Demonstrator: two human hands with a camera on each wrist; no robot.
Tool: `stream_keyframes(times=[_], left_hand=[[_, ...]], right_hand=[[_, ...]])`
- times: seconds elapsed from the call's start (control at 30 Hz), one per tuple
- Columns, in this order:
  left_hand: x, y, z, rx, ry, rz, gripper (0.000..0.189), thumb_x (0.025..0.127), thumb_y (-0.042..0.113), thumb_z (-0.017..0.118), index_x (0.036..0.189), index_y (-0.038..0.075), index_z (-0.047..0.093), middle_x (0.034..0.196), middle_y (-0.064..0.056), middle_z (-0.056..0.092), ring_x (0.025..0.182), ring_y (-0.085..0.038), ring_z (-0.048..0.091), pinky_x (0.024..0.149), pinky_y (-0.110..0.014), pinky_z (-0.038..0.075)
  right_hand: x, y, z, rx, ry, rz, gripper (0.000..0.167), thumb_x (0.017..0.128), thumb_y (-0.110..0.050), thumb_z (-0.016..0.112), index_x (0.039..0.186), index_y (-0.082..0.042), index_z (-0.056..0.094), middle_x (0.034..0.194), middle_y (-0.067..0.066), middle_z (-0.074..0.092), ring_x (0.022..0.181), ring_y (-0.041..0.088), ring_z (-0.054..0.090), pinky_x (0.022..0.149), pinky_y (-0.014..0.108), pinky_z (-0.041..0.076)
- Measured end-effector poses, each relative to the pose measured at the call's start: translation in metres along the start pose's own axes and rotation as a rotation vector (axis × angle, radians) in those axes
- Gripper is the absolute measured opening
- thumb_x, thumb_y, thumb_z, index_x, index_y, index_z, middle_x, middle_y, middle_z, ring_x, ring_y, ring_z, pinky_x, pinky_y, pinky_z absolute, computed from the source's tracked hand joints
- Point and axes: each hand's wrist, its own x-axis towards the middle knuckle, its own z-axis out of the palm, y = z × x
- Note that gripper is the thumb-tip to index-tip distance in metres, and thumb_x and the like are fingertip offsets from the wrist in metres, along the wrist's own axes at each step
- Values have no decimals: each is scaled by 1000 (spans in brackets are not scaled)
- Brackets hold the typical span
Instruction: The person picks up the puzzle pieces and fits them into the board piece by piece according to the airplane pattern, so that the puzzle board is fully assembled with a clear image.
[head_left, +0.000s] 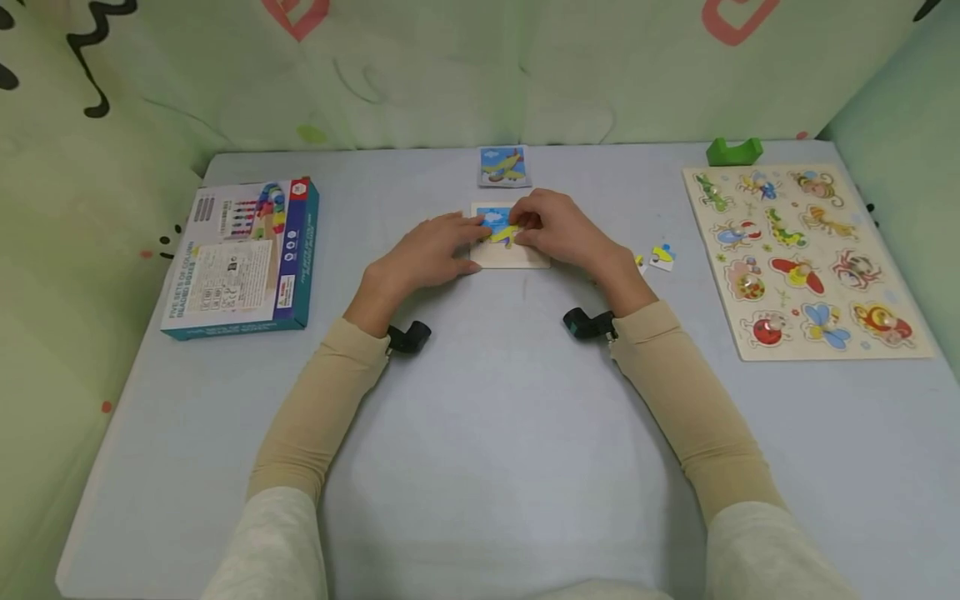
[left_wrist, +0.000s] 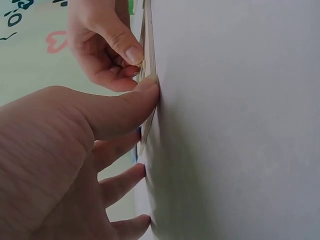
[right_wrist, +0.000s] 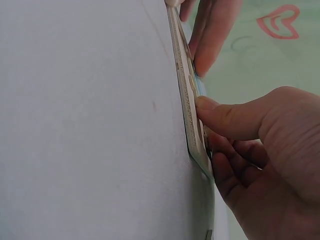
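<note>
A small wooden jigsaw board [head_left: 517, 257] lies on the table, with blue and yellow picture pieces in its frame. My left hand [head_left: 429, 250] rests at its left side, thumb at the near edge and index fingertip on the picture; in the left wrist view, other fingertips touch the tabletop. My right hand [head_left: 564, 227] pinches a puzzle piece [head_left: 515, 234] between thumb and curled fingers over the right part of the board; the fingers hide most of this piece. Loose puzzle pieces [head_left: 663, 257] lie right of the board, one partly behind the right wrist.
A picture card [head_left: 503, 167] of a yellow plane lies behind the board. At left is a flat toy box [head_left: 238, 258]. On the right sits a wooden insect puzzle [head_left: 810, 258], with a green curved block [head_left: 734, 152] at its far edge. A curtain [head_left: 450, 75] hangs behind the table.
</note>
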Motion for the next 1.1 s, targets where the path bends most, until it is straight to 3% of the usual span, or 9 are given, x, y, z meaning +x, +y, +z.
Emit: stream_keyframes(times=[0.33, 0.67, 1.1], left_hand=[[-2, 8, 3, 129, 14, 26, 56, 102, 38, 53, 155, 30, 36, 163, -7, 29, 151, -34, 26, 117, -56, 30], [0, 9, 6, 137, 26, 16, 55, 103, 42, 51, 155, 32, 35, 163, -5, 30, 151, -31, 25, 117, -58, 29], [-3, 12, 4, 140, 13, 6, 57, 103, 42, 51, 156, 33, 33, 164, -6, 28, 152, -32, 22, 118, -61, 26]], right_hand=[[-2, -3, 1, 6, 5, 6, 23, 92, -6, 67, 114, 0, 67, 105, 15, 61, 97, 26, 57, 88, 37, 46], [-5, -1, -1, 27, 27, 18, 22, 92, -8, 67, 113, -1, 68, 106, 15, 62, 97, 26, 57, 86, 36, 45], [-4, -5, 2, -50, 47, 7, 19, 92, -6, 66, 110, -1, 69, 101, 16, 61, 92, 26, 56, 82, 37, 45]])
